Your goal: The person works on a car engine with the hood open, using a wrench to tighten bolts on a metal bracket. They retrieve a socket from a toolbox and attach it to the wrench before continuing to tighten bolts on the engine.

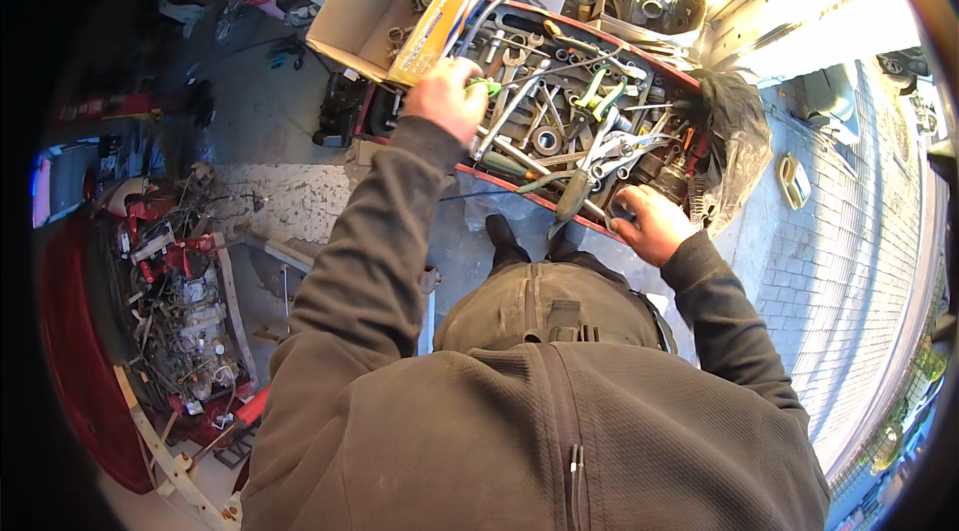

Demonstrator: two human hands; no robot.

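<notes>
A red-edged tool tray (539, 197) stands in front of me, filled with wrenches, pliers, screwdrivers and sockets. At its left end my left hand (447, 99) is closed over a green-handled tool (485, 87), most of which the fingers hide. My right hand (654, 224) is at the near right edge of the tray, fingers curled together; what they hold, if anything, is hidden. Left of that hand, a screwdriver with a dark green handle (572, 199) leans over the near edge. Green-handled pliers (599, 96) and a round bearing (546, 139) lie in the middle of the pile.
An open cardboard box (365, 26) with metal parts stands beyond my left hand. Another box (654, 1) holding a metal part is behind the tray. Black plastic sheeting (737, 146) hangs over the tray's right end. A red machine with an exposed engine (195, 321) stands at left.
</notes>
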